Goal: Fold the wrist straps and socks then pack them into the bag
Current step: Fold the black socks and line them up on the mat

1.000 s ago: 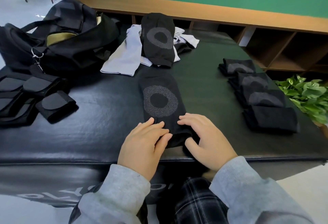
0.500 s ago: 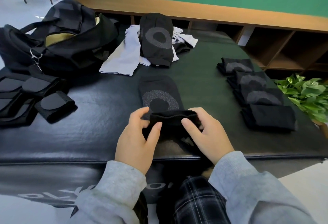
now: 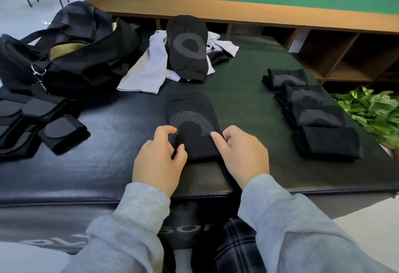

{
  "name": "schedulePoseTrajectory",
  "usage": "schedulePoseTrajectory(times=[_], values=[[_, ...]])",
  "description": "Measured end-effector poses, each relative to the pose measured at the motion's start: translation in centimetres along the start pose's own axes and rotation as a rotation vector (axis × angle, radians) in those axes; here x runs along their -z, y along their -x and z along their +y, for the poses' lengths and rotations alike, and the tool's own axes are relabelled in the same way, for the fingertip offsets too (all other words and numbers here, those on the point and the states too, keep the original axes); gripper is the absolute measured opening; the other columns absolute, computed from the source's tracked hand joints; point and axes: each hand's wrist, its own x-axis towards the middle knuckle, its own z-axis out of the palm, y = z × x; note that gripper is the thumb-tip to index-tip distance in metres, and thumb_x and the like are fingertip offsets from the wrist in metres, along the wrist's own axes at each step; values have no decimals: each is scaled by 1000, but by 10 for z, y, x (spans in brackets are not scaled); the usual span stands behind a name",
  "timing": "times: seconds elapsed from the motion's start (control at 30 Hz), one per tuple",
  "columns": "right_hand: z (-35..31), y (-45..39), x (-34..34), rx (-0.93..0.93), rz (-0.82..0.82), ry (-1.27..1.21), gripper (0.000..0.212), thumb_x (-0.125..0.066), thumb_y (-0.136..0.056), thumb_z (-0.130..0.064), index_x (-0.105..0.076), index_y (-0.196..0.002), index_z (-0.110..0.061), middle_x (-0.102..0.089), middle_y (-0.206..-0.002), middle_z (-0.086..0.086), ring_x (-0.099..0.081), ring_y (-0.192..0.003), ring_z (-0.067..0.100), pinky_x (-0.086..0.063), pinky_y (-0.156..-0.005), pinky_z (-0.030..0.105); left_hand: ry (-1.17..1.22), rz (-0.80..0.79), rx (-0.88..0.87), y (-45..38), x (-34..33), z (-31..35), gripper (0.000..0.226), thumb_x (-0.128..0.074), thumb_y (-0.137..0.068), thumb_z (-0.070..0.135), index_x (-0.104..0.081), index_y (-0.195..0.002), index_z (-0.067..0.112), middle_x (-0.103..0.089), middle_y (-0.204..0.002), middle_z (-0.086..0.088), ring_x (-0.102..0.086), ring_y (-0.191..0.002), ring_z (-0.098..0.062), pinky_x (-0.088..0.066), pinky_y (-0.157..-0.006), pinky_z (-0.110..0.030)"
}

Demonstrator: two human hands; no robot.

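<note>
Sock-folding step was in hand: a black sock [image 3: 192,121] with a grey ring pattern lay at frame centre on the desk [image 3: 108,171], its near end doubled over toward the far end, hiding the lower part of the ring. Left hand [image 3: 158,157] pinched the fold's left edge with curled fingers and thumb; right hand [image 3: 243,154] gripped the right edge, index finger laid along the fabric. Next move likely called for pressing the fold flat, edges aligned, then moving the sock to the row of folded socks [image 3: 311,110] at right of frame. Unfolded socks [image 3: 172,56], black and pale lilac, were piled at upper centre, so folding looked roughly half done. Folded wrist straps [image 3: 38,125] sat at left of frame, near the open black bag [image 3: 71,50] in upper left; packing apparently not yet begun.
</note>
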Motion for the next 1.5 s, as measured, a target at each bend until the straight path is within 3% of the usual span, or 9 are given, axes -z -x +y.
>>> schedulePoseTrajectory(times=[0.27,0.37,0.47,0.63,0.73,0.9,1.07,1.33,1.5], values=[[-5,5,3,-8,36,-178,31,-44,-89,-53,-49,-79,-25,-57,-65,-11,-53,-67,7,-40,-63,23,-71,48,-28,0,-1,-3,9,-54,-89,19,-58,-96,23,-39,-58,13,-41,-64,-10,-28,-56,-23],[-2,11,5,43,12,-274,8,-51,-87,-41,-47,-91,-35,-55,-74,-20,-51,-68,-1,-36,-64,18,-88,55,-31,0,-2,-4,6,-53,-91,19,-57,-91,23,-38,-57,13,-41,-63,-11,-28,-56,-24],[0,9,2,63,-16,-229,17,-51,-90,-34,-44,-105,-35,-54,-80,-18,-51,-71,4,-36,-68,24,-95,65,-21,-1,-2,-6,6,-51,-92,19,-56,-89,23,-37,-61,11,-41,-61,-9,-28,-54,-21],[0,5,-1,86,14,-156,16,-49,-92,-32,-46,-108,-32,-52,-82,-14,-49,-73,8,-36,-69,25,-44,102,-44,-4,-10,-12,10,-56,-89,13,-61,-94,20,-45,-89,10,-51,-76,-11,-42,-65,-26],[0,5,-2,117,47,-121,13,-48,-93,-27,-51,-105,-30,-48,-82,-13,-46,-75,8,-41,-71,27,-46,107,-179,0,-14,-16,20,-57,-85,1,-66,-93,17,-48,-96,10,-45,-90,-11,-37,-70,-21],[1,4,-6,149,80,-23,18,-43,-95,-24,-56,-107,-28,-52,-97,-12,-43,-97,9,-40,-72,28,-173,18,-413,6,-14,-14,21,-46,-81,39,-64,-89,31,-55,-95,20,-43,-98,-5,-34,-77,-27],[1,4,-6,166,104,1,22,-42,-97,-24,-59,-111,-27,-55,-102,-11,-42,-103,10,-38,-72,25,-204,0,-388,3,-14,-12,13,-70,-78,30,-64,-89,32,-56,-95,20,-41,-99,-5,-31,-79,-27],[0,7,-7,208,126,15,19,-49,-92,-25,-66,-101,-21,-55,-109,-8,-43,-109,14,-36,-85,27,-243,69,-285,6,-17,-12,19,-62,-80,9,-64,-91,25,-56,-101,12,-40,-105,-10,-29,-83,-29],[0,5,-4,232,87,-2,17,-49,-91,-28,-65,-97,-24,-54,-124,-16,-36,-125,4,-23,-95,22,-315,54,-186,4,-20,-6,19,-49,-90,35,-60,-102,26,-50,-124,9,-31,-123,-12,-27,-98,-34]])
